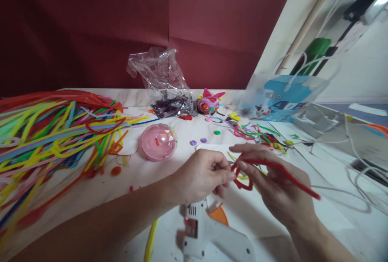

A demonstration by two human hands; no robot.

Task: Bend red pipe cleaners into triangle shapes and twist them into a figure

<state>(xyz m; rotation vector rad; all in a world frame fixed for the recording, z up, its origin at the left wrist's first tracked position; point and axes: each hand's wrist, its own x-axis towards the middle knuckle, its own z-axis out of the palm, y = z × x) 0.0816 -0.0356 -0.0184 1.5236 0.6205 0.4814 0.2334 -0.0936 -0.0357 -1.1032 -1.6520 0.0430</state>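
Between my two hands is a red pipe cleaner, bent into a small loop with a long straight tail passing over the right hand. My left hand pinches the loop's left side between thumb and fingertips. With thumb and fingers, my right hand grips the same pipe cleaner where the tail leaves the loop. Behind the loop, some yellow strands show, partly hidden by the fingers. Below the hands lies a white hot glue gun with a small red light lit, and an orange curved piece beside it.
Many coloured pipe cleaners are heaped at the left. A pink transparent bowl holds small scraps. Behind stand a clear plastic bag, a pink wrapped figure and a blue-white bag. Cables run along the right.
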